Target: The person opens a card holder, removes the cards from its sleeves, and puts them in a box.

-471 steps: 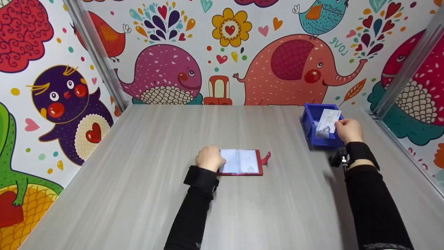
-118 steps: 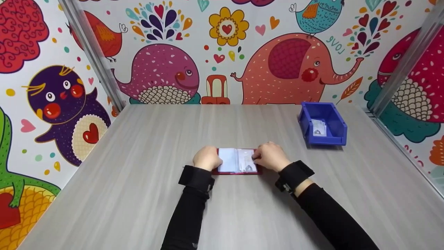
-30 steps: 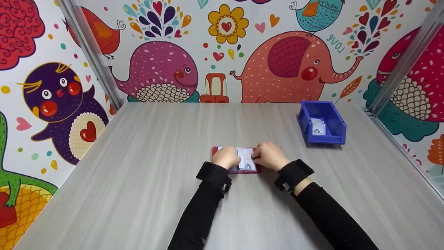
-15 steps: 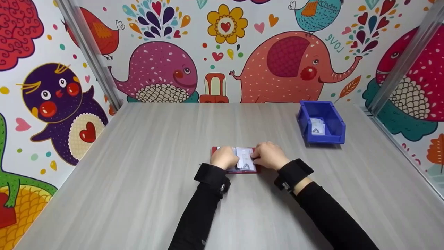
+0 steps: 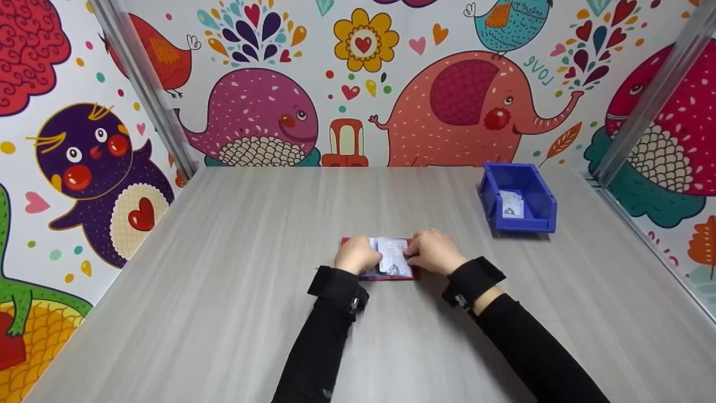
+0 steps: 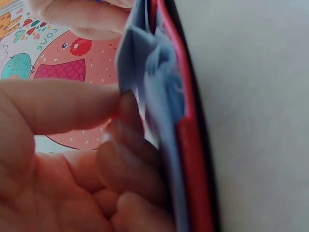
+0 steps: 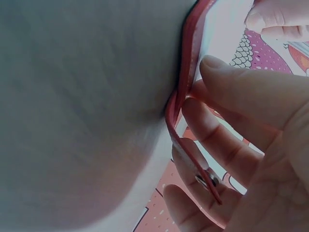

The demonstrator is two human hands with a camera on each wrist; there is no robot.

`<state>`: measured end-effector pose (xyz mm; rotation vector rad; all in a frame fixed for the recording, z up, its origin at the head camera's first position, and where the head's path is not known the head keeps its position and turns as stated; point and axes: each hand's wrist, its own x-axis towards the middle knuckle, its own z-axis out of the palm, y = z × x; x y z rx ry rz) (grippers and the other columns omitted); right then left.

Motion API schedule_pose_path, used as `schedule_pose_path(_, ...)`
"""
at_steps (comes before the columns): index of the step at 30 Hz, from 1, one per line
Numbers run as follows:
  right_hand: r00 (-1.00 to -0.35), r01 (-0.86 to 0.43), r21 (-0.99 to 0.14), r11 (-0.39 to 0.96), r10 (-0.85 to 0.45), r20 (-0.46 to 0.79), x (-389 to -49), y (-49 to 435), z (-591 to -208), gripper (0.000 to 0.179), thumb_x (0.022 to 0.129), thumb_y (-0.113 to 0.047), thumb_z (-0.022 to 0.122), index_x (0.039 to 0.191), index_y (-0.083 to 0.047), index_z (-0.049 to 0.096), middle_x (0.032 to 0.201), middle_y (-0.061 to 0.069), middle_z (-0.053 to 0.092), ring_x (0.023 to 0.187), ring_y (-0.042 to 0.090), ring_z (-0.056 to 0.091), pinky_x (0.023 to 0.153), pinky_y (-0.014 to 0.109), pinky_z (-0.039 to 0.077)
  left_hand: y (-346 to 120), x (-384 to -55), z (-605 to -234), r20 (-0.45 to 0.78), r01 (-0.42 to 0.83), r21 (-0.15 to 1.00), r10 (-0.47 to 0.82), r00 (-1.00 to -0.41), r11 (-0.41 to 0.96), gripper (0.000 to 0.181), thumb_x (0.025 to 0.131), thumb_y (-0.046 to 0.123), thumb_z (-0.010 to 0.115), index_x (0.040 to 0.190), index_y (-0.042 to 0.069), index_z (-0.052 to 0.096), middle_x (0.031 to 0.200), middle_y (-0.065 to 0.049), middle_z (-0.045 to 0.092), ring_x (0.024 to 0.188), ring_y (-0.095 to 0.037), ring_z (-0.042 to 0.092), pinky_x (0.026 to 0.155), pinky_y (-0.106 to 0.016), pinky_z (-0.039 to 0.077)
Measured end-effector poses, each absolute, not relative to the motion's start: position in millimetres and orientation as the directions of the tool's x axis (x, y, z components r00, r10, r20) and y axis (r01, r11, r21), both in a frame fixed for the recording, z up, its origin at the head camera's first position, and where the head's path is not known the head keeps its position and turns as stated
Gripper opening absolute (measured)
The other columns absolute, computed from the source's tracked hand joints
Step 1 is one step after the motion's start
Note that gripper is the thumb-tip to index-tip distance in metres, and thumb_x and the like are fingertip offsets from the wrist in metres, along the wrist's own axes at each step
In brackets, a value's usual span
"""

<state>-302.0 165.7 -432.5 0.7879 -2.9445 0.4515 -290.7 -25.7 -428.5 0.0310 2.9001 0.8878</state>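
A red card holder [image 5: 415, 273] lies spread on the table, a white card [image 5: 393, 256] showing in its right-hand clear sleeve. My left hand [image 5: 358, 255] pinches the inner edge of that sleeve page [image 6: 133, 55] between thumb and finger; the left wrist view shows the page lifted off the pages below. With thumb and fingers, my right hand [image 5: 435, 252] grips the holder's right edge. The right wrist view shows the red strap [image 7: 193, 162] with its metal snap hanging against my right fingers. The left half of the holder is mostly hidden by my left hand.
A blue bin [image 5: 520, 224] stands at the back right of the table [image 5: 224, 268], several white cards [image 5: 511, 205] inside it. Patterned walls [image 5: 263, 117] close off the back and both sides.
Earlier my right hand held a card at the bin; now it grips the holder. My left hand moved from the left cover to the sleeve page, which has shifted slightly left within the last second.
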Motion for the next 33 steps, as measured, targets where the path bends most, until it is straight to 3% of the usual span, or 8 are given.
schedule_pose_path(10,-0.873,-0.488,-0.253,0.835,-0.472,0.126,-301.4,165.0,-432.9,0.014,0.08,-0.015,0.082,0.093,-0.011,0.081,0.094,0.008,0.068,0.082,0.032,0.057,0.073,0.045,0.046,-33.5,-291.4,-427.4,-0.097,-0.005,0.563,0.06,-0.993,0.826,0.016,0.08,0.013,0.066,0.089,0.0,0.068,0.085,-0.008,0.06,0.072,-0.022,0.052,0.069,-0.035,0.046)
schedule_pose_path(19,-0.873,-0.488,-0.255,0.835,-0.469,0.135,-301.1,165.6,-433.9,0.015,0.08,-0.015,0.081,0.095,-0.011,0.081,0.097,0.009,0.068,0.084,0.033,0.058,0.074,0.047,0.047,-43.0,-292.2,-426.6,-0.118,-0.021,0.627,0.068,-0.991,0.779,0.006,0.078,0.011,0.066,0.078,0.006,0.064,0.078,-0.004,0.059,0.069,-0.02,0.052,0.066,-0.032,0.044)
schedule_pose_path(25,-0.873,-0.487,-0.262,0.833,-0.468,0.135,-301.1,165.4,-434.0,0.016,0.08,-0.015,0.081,0.096,-0.012,0.081,0.098,0.009,0.069,0.084,0.033,0.058,0.074,0.047,0.047,-47.7,-292.2,-425.3,-0.131,-0.028,0.644,0.074,-0.989,0.765,0.006,0.078,0.01,0.066,0.079,0.005,0.064,0.076,-0.004,0.058,0.068,-0.019,0.051,0.064,-0.03,0.043)
schedule_pose_path(33,-0.875,-0.484,-0.263,0.835,-0.464,0.137,-299.8,165.6,-434.2,0.016,0.08,-0.016,0.082,0.096,-0.012,0.081,0.1,0.009,0.069,0.087,0.033,0.059,0.075,0.047,0.047,-53.0,-294.9,-424.8,-0.135,-0.032,0.658,0.076,-0.988,0.752,0.014,0.078,0.01,0.068,0.087,0.0,0.067,0.082,-0.006,0.06,0.073,-0.02,0.054,0.07,-0.032,0.046)
